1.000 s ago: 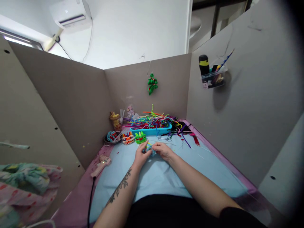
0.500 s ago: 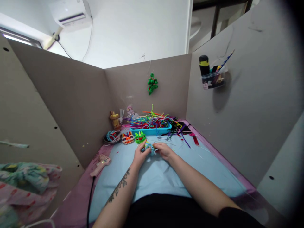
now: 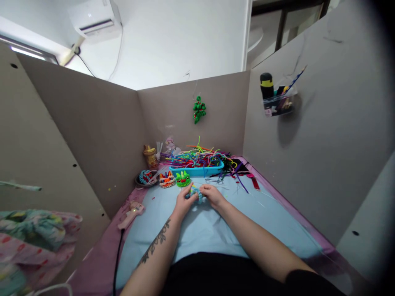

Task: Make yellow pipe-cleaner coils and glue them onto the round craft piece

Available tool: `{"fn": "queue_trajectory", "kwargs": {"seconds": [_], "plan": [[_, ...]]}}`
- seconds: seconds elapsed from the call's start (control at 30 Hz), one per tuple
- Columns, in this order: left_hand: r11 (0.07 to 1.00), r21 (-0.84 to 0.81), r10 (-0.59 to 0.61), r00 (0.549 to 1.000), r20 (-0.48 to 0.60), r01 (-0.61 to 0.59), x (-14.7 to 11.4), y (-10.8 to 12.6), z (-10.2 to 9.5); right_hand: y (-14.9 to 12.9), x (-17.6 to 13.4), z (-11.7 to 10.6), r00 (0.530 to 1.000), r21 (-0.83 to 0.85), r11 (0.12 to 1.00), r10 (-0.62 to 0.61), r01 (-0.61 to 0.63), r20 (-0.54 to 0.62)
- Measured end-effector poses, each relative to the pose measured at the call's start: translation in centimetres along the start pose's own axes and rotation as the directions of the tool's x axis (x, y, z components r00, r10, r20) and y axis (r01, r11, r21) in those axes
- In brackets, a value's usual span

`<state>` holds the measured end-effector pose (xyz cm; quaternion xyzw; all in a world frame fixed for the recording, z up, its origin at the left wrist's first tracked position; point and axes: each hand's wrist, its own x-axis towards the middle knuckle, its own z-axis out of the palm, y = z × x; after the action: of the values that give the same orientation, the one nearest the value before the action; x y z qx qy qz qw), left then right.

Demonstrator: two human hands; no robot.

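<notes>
Between my hands is a small light-blue fuzzy pipe-cleaner piece (image 3: pixel 196 195) with a bit of yellow at its upper edge. My left hand (image 3: pixel 184 202) grips it from the left, thumb across the near side. On its right side, my right hand (image 3: pixel 212 195) is closed with fingertips pinched at the edge; the exact point held is too small to make out. Just beyond my left hand sit a green pipe-cleaner animal head (image 3: pixel 183 179) and an orange-and-white one (image 3: pixel 167 179).
A blue tray (image 3: pixel 197 170) heaped with coloured pipe cleaners stands at the back. Left of it are a dark bowl (image 3: pixel 140 183) and a brown cup (image 3: pixel 150 158). A pink glue gun (image 3: pixel 131 214) lies at left; metal tweezers (image 3: pixel 212 180) lie beyond my right hand. Grey panels surround the table.
The view has shifted slightly. My hands stay at the blue piece, which has turned a little and shows more of its looped edge between them.
</notes>
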<state>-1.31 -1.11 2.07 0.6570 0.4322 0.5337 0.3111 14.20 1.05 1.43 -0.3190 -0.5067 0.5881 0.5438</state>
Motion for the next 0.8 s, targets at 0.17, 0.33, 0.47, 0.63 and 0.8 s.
{"fn": "queue_trajectory", "kwargs": {"seconds": [0.17, 0.33, 0.47, 0.63, 0.8], "plan": [[1.0, -0.019, -0.017, 1.0, -0.015, 0.017, 0.1, 0.0, 0.0, -0.4, -0.1, 0.0, 1.0, -0.024, 1.0, 0.014, -0.014, -0.002], [0.997, -0.081, -0.02, 0.999, -0.036, 0.017, -0.1, 0.1, 0.1, -0.7, -0.3, 0.1, 0.999, -0.022, 0.998, 0.054, -0.054, 0.002], [0.979, -0.201, -0.045, 0.997, -0.055, 0.033, -0.1, -0.1, 0.0, -0.7, -0.4, -0.1, 0.994, 0.067, 0.992, 0.106, -0.104, -0.02], [0.909, -0.404, -0.152, 0.985, -0.079, 0.107, 0.5, -0.9, -0.3, -0.5, 0.3, -1.2, 0.986, 0.244, 0.958, 0.166, -0.153, -0.032], [0.817, -0.55, -0.241, 0.969, -0.052, 0.174, 0.8, -1.3, -0.8, -0.2, 0.9, -2.1, 0.978, 0.343, 0.919, 0.208, -0.194, -0.004]]}}
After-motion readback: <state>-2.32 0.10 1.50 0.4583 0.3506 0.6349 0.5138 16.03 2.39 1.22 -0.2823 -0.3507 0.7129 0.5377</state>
